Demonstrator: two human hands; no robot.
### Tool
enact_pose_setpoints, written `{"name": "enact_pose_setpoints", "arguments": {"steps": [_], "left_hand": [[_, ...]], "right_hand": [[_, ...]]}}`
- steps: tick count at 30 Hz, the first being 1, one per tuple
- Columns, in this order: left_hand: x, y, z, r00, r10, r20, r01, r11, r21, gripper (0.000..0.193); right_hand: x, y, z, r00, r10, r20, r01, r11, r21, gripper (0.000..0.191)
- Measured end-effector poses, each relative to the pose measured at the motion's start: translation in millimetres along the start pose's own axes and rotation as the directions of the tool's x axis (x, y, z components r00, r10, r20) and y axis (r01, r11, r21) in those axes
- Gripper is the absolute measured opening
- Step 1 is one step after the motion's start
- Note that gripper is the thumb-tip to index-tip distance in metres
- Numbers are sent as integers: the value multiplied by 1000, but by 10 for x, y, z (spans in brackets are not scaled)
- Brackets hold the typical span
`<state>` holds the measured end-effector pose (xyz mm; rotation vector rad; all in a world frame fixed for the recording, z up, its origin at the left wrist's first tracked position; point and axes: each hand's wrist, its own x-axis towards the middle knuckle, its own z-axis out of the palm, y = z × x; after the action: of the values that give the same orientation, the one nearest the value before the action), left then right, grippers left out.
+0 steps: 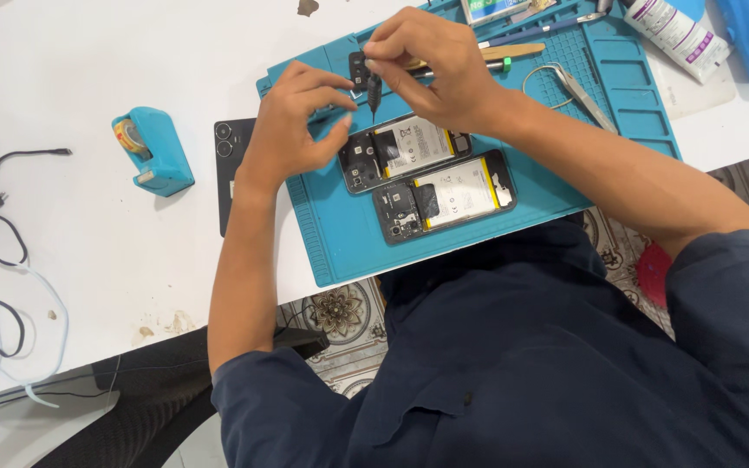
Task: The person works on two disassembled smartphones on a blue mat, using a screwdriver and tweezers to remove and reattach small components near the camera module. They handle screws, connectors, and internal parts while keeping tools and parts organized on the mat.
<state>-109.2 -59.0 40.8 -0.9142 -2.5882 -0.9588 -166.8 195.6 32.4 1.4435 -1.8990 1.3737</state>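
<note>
Far left of the fingers, a small blue tape dispenser [153, 152] stands on the white counter [88, 243]. The left hand [292, 126] hovers with fingers half open, gripping nothing. The right hand [431, 65] pinches a thin dark screwdriver [374, 94] above two opened black phones [426, 178]; backs are off, batteries remain. Far right lies a white tube with purple label [678, 30].

Slim dark screwdriver [374, 94] and two opened phones on a blue work mat.
Screwdriver held upright, tip down above upper phone [405, 152]; lower phone [444, 197] just beside it, parallel. Both lying flat, backs removed, white batteries and dark circuit boards exposed, tilted slightly up to the right.
</note>
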Motion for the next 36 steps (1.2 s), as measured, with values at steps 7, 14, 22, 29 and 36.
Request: {"name": "enact_pose_setpoints", "arguments": {"steps": [7,14,22,29,36], "left_hand": [[1,-5,10,998,55,17,-55,998,-22,20],[6,-74,113,995,95,6,-95,995,-5,28],[-9,-96,147,997,76,8,-76,997,-33,22],[-7,-104,150,998,57,17,-56,997,-48,20],[-40,-124,164,997,76,2,-76,996,-35,19]], "right_hand": [[-46,-40,122,999,-21,38,21,1000,-7,14],[-45,-66,160,999,-40,28,40,999,-20,15],[-49,-71,175,998,-58,26,59,997,-42,14],[-49,-89,187,998,-57,25,58,997,-56,13],[-48,-94,207,998,-61,30,63,997,-42,13]]}}
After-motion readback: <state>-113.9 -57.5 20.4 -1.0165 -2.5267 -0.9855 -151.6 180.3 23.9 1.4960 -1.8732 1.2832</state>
